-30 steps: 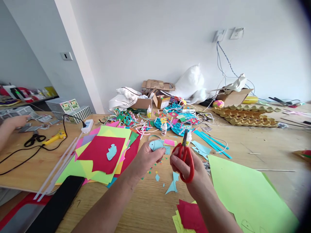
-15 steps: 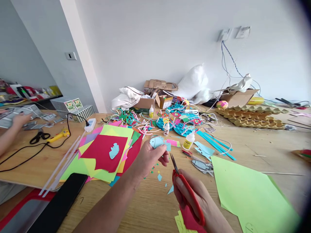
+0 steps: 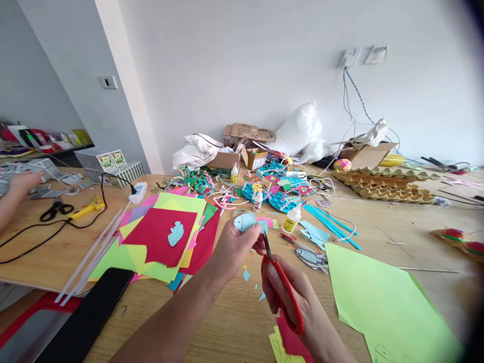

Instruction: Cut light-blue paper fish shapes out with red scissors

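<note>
Pinched in my left hand (image 3: 236, 247) is a light blue paper fish (image 3: 245, 221) with a drawn eye and gill line; my fingers cover part of it. My right hand (image 3: 291, 290) grips red-handled scissors (image 3: 283, 290), whose blades touch the tail end of the fish. Small blue paper scraps (image 3: 246, 275) lie on the table below my hands. Another light blue fish cutout (image 3: 176, 234) rests on the red paper (image 3: 159, 237) to the left. A grey-blue fish drawing in clear wrapping (image 3: 310, 257) lies to the right of the scissors.
Glue bottles (image 3: 291, 220) stand beyond my hands. Green paper (image 3: 378, 297) covers the right side, near egg trays (image 3: 381, 185). A black phone (image 3: 88, 312) sits at the front left. Another person's hand (image 3: 26, 182) is at the far left, beside black scissors (image 3: 56, 209).
The scissors have moved up and left, bringing their blades to the fish's tail. My left hand still holds the fish. The other person's hand has shifted left.
</note>
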Motion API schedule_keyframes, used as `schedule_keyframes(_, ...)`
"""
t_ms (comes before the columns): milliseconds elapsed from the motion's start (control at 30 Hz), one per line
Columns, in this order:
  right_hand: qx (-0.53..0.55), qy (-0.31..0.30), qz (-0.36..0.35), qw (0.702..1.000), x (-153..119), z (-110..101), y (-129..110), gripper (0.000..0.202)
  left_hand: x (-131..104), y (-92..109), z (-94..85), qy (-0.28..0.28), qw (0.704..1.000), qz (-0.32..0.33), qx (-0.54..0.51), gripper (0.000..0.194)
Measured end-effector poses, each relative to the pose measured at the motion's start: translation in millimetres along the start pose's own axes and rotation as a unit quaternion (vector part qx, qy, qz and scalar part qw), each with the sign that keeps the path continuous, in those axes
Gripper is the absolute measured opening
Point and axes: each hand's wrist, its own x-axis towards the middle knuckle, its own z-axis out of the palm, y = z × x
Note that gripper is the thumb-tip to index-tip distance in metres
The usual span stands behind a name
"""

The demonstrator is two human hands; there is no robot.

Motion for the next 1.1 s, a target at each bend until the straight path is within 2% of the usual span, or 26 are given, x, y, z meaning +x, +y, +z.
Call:
schedule_keyframes(500,0.011,-0.010,-0.030,0.999,0.8,-1.5,8.2,0.043,-1.5,4.5,1.9,0.003,1.000,-0.011,0.000,0.018)
schedule_keyframes(1100,0.006,0.013,0.003,1.000,3.4,-1.7,8.6,0.047,0.1,2.8,2.3,-0.002,1.000,-0.020,0.014,0.017)
